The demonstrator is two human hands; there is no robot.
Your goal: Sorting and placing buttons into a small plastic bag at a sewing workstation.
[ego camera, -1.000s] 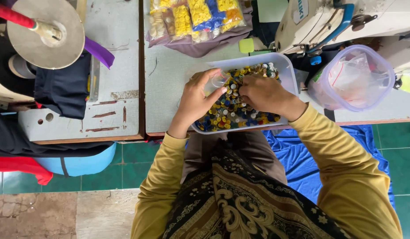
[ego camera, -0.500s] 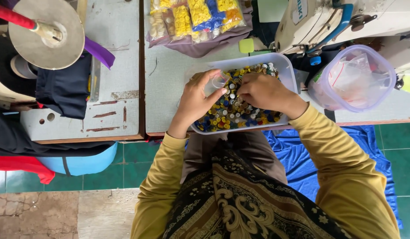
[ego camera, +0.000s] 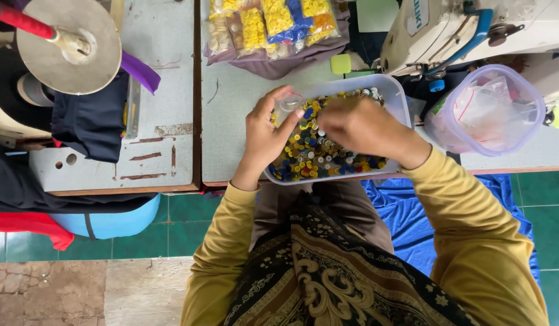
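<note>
Item 1, tray of buttons [ego camera: 395, 99]: a pale rectangular plastic tray at the near edge of the grey table [ego camera: 231, 115], right in front of me, its long side running left to right. It is filled with small mixed buttons [ego camera: 313, 154], mostly yellow and blue.

Item 2, left hand [ego camera: 264, 136]: resting over the tray's left end, thumb and fingers pinched on a small clear piece, seemingly a little bag or cup [ego camera: 287, 105]; I cannot tell which.

Item 3, right hand [ego camera: 358, 127]: lying across the middle of the tray, palm down on the buttons, fingers curled and blurred. I cannot tell whether it grips anything. The two hands are close together, the clear piece just left of the right fingertips, so the right hand is the nearer to the heap.

Item 4, surroundings: bagged buttons [ego camera: 270, 24] at the far side of the table; a sewing machine [ego camera: 472, 27] far right; a clear lidded tub [ego camera: 485, 108] right of the tray; a dark cloth [ego camera: 89, 121] on the left table.
</note>
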